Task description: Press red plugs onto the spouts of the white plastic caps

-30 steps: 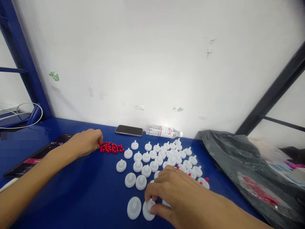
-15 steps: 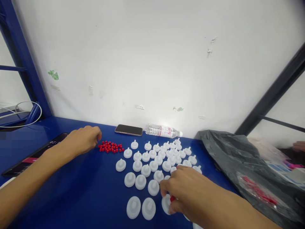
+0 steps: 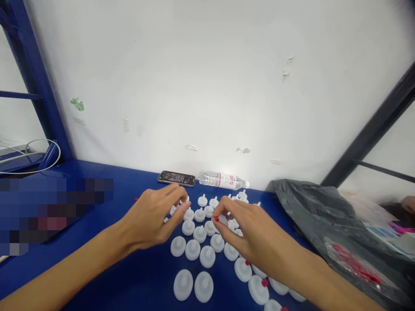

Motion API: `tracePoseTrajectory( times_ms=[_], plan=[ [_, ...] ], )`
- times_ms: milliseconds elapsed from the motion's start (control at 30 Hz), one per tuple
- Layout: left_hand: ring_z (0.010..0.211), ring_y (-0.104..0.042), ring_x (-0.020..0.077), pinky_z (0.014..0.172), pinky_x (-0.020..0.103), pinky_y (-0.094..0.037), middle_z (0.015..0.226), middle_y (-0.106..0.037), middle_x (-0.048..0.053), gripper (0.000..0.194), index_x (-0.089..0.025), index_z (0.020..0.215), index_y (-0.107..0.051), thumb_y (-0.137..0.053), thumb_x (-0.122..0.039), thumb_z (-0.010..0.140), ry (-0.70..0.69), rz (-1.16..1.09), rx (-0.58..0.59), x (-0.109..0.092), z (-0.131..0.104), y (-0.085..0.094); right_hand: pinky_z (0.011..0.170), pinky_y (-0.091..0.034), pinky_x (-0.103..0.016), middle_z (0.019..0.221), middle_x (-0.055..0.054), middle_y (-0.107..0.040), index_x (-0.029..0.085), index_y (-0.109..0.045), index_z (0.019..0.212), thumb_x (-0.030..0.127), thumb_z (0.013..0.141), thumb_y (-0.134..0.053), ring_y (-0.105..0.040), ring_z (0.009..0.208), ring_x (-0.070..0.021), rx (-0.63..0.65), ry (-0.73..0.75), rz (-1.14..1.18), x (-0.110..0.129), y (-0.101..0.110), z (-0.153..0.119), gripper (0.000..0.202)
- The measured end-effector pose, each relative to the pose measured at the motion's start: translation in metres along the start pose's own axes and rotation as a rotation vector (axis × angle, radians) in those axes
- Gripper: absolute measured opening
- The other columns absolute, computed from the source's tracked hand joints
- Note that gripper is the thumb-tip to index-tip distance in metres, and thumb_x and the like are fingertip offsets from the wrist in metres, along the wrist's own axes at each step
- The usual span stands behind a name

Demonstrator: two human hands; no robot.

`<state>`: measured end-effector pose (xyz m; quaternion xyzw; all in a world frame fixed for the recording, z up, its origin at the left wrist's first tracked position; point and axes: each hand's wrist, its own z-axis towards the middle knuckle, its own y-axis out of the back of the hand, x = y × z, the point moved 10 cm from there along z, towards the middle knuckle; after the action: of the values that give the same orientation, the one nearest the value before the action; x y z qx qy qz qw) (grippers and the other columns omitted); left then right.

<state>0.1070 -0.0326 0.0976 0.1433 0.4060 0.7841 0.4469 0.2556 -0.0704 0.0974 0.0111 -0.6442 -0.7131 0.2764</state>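
A red cap [image 3: 216, 219] is pinched by the right hand [image 3: 246, 226] above discs [image 3: 207, 256] on the counter [image 3: 136, 278], the left hand [image 3: 154, 216] being held with fingertips parted, and may be dropped if the pinch is slackened.

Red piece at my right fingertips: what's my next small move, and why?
I'd probably bring your left hand across to steady the red piece in your right hand: your hands are apart, the left one's grip looks open, and the red piece shows on the side facing it.
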Motion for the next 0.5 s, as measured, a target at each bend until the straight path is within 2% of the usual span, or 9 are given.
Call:
tracePoseTrajectory(
  times_ms=[100,267,367,500],
  plan=[
    [0.055,-0.048,0.0123,0.054,0.028,-0.03,0.071,-0.06,-0.003,0.025,-0.021,0.09,-0.057,-0.044,-0.037,0.104,-0.007,-0.105,0.052,-0.019,-0.004,-0.013,0.077,-0.052,-0.033,0.102,0.001,-0.071,0.027,-0.05,0.107,0.026,0.102,-0.064,-0.071,0.094,-0.0204,-0.053,0.067,0.091,0.005,0.0,0.003,0.015],
    [0.054,-0.045,0.012,0.055,0.029,-0.03,0.068,-0.055,-0.004,0.029,-0.02,0.086,-0.054,-0.037,-0.03,0.107,0.049,-0.288,0.221,-0.029,-0.008,-0.036,0.08,-0.054,-0.033,0.107,0.002,-0.07,0.03,-0.042,0.116,0.021,0.095,-0.075,-0.071,0.097,-0.0202,-0.118,0.209,0.101,0.017,-0.006,-0.001,0.04],
    [0.059,-0.05,0.013,0.059,0.029,-0.034,0.072,-0.058,-0.003,0.03,-0.02,0.091,-0.056,-0.033,-0.03,0.108,0.027,-0.376,0.266,-0.038,-0.009,-0.039,0.084,-0.055,-0.038,0.106,0.001,-0.071,0.028,-0.042,0.111,0.019,0.095,-0.074,-0.071,0.097,-0.0226,-0.122,0.25,0.029,0.023,-0.011,-0.004,0.037],
    [0.059,-0.049,0.0124,0.057,0.028,-0.032,0.075,-0.059,-0.004,0.021,-0.022,0.094,-0.054,-0.041,-0.031,0.107,-0.026,-0.385,0.276,-0.047,-0.009,-0.039,0.08,-0.056,-0.042,0.102,-0.003,-0.073,0.026,-0.046,0.111,0.02,0.097,-0.07,-0.071,0.094,-0.0268,-0.096,0.23,-0.058,0.02,-0.017,-0.002,0.029]
  ],
)
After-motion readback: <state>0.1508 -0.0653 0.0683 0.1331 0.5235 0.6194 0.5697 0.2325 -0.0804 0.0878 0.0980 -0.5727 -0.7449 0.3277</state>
